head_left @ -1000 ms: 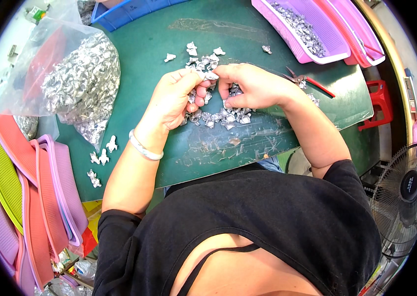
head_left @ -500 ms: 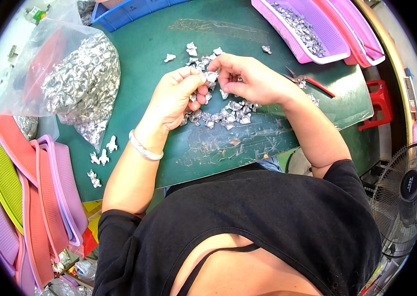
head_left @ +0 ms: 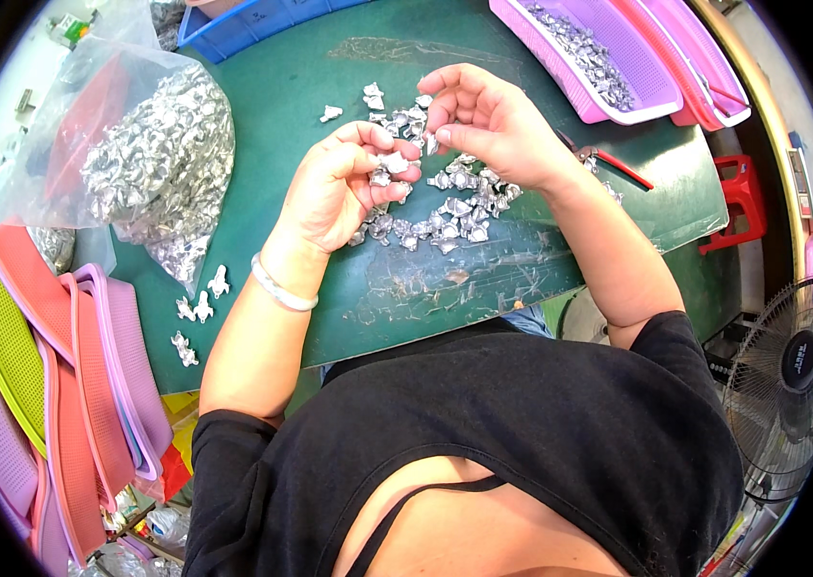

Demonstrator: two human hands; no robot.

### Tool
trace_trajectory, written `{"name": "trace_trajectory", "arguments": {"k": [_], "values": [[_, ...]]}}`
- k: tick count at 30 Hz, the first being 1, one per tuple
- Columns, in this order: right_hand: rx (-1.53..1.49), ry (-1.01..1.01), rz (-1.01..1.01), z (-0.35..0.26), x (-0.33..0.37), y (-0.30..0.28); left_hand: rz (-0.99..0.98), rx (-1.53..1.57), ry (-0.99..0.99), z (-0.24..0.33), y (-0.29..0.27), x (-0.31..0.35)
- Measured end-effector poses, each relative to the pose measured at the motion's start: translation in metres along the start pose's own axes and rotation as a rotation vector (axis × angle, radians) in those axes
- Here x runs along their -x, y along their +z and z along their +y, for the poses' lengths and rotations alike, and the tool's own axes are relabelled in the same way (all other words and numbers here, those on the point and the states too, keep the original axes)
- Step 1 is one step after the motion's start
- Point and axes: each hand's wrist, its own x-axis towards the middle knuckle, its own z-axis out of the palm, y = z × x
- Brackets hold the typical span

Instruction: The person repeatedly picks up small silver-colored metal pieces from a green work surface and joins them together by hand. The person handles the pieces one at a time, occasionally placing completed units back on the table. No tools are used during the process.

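Note:
My left hand (head_left: 334, 188) has small silver cast-metal pieces (head_left: 387, 167) between its thumb and curled fingers; their exact number is hard to make out. To its right hovers my right hand (head_left: 498, 125), thumb and fingers apart and slightly bent, with no piece plainly gripped. Just by its thumb tip is a silver piece, and I cannot tell whether they touch. Below and between both hands lies a loose pile of similar metal pieces (head_left: 459, 216) on the green table (head_left: 377, 317). A few single pieces (head_left: 331, 112) lie farther off.
A clear plastic bag (head_left: 171, 154) full of metal pieces stands at left, with several pieces (head_left: 202, 306) before it. Red-handled pliers (head_left: 623, 169) lie right of my right hand. Purple baskets (head_left: 651, 111) sit far right, a blue crate (head_left: 262, 27) far left, stacked baskets (head_left: 123, 365) near left.
My hands have moved apart. The right hand has lifted up and away with its fingers spreading, while the left hand's fingers have loosened around the silver pieces.

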Motion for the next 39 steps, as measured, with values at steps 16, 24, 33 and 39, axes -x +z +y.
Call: {"name": "trace_trajectory", "arguments": {"k": [16,24,33,39], "values": [[-0.024,-0.252,0.023,0.000,0.001,0.015,-0.005,-0.057,-0.185,-0.008,0.003,0.001],[-0.069,-0.221,0.005,-0.001,0.001,0.014,0.030,-0.022,-0.155,-0.006,0.004,0.002],[0.020,0.033,0.037,-0.006,0.002,0.005,0.065,-0.202,-0.049,-0.008,0.002,0.001],[0.008,0.047,0.035,-0.005,0.002,0.005,0.087,-0.288,-0.005,-0.009,0.006,0.003]]}}
